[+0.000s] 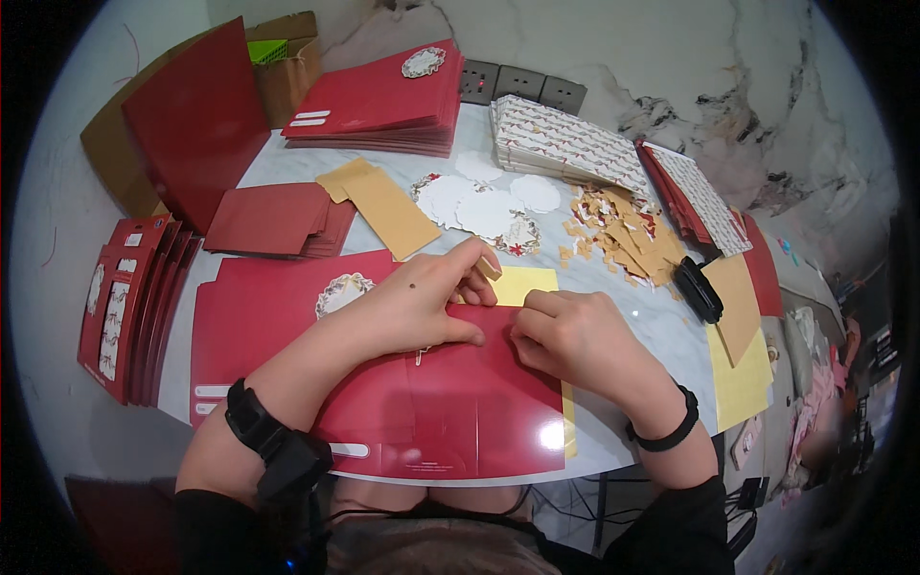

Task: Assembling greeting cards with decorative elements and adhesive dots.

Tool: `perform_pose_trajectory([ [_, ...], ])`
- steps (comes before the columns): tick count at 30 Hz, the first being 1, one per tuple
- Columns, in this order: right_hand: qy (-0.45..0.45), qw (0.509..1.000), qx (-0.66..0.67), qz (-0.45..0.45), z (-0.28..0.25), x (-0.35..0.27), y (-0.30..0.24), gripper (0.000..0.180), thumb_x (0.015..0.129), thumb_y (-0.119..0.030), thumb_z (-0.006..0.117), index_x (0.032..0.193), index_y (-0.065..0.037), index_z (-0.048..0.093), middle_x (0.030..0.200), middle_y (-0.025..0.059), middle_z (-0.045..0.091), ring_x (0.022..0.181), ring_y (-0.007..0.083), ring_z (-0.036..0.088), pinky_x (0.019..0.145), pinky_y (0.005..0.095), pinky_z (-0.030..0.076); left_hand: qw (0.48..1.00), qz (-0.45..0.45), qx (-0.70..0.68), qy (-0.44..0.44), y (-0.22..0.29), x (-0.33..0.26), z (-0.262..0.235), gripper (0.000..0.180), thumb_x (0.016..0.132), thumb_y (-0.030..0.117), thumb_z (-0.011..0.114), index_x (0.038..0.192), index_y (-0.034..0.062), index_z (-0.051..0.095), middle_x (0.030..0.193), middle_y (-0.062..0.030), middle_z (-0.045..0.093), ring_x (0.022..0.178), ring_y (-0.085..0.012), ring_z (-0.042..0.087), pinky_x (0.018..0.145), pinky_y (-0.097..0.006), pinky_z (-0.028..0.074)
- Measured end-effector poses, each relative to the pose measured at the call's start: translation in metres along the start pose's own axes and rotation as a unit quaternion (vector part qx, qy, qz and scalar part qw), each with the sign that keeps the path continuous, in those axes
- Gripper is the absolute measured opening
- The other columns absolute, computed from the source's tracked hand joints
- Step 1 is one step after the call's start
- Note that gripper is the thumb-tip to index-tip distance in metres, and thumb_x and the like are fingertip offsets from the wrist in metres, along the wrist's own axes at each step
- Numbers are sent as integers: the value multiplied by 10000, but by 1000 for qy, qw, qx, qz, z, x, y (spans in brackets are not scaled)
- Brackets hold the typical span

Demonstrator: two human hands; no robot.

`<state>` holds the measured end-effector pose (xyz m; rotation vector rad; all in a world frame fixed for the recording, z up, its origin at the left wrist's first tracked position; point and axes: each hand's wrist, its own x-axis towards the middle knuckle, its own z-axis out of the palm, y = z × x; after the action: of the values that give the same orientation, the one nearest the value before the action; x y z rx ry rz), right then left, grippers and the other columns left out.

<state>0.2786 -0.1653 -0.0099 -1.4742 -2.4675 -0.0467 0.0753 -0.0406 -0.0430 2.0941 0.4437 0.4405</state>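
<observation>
At the lower centre of the frame, the glossy red card sheet (498, 402) lies on the pale surface (663, 331) with a yellow sheet (527, 285) showing past its upper edge; it looks light, springy and rather slippery, easily creased, so best held by its edges. The left hand (436, 295) has a spread grip, thumb apart from curled fingers, while the right hand (573, 331) is bunched at the card's upper right, its fingertips hidden, so I cannot tell whether it pinches anything. A small gold detail (423, 356) under the left wrist is mostly covered.

The red card sheet (517, 393) looks glossy, the brown paper (395, 213) matt, the tabletop (661, 343) smooth.
</observation>
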Motion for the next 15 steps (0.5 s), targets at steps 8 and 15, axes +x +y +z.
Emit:
perform_pose_trajectory([
  [8,-8,1000,-12,-23,0,-2,1,119,829,-152,670,766,-60,630,794,69,619,765,251,669,617,395,551,1000,-4,-9,-1,0,1,0,632,723,71,884,1215,69,488,1048,-97,731,945,-164,660,845,-294,516],
  [15,-48,999,-14,-19,-13,-10,-16,98,847,-112,636,803,-27,658,885,91,610,841,264,635,676,383,554,1000,-9,0,-3,5,1,0,616,738,51,864,1221,72,482,1043,-95,723,961,-163,656,842,-293,517],
])
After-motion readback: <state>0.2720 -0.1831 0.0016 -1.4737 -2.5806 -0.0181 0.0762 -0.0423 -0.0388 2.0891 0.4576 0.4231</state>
